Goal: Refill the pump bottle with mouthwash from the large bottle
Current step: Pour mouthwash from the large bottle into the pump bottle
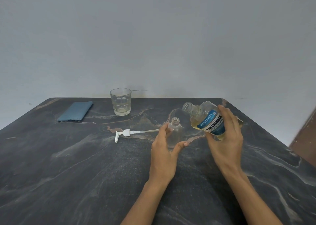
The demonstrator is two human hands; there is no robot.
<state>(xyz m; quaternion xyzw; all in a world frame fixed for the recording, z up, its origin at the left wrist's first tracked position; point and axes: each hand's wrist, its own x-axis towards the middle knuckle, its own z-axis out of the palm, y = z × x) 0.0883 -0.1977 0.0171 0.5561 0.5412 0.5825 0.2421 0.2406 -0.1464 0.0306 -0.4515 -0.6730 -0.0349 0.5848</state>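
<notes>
On the dark marble table (85, 165), left hand (164, 149) curls around the uncapped, upright clear pump bottle (174, 132), steadying it, while right hand (225, 134) grips the open Listerine bottle (205, 120), tilted neck-first toward its mouth for pouring.

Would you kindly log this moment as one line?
left hand: holds clear plastic pump bottle | right hand: tilts large uncapped mouthwash bottle | white pump head: on table

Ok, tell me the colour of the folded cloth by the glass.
The folded cloth is plain blue-grey, seen best in the head view.
</notes>
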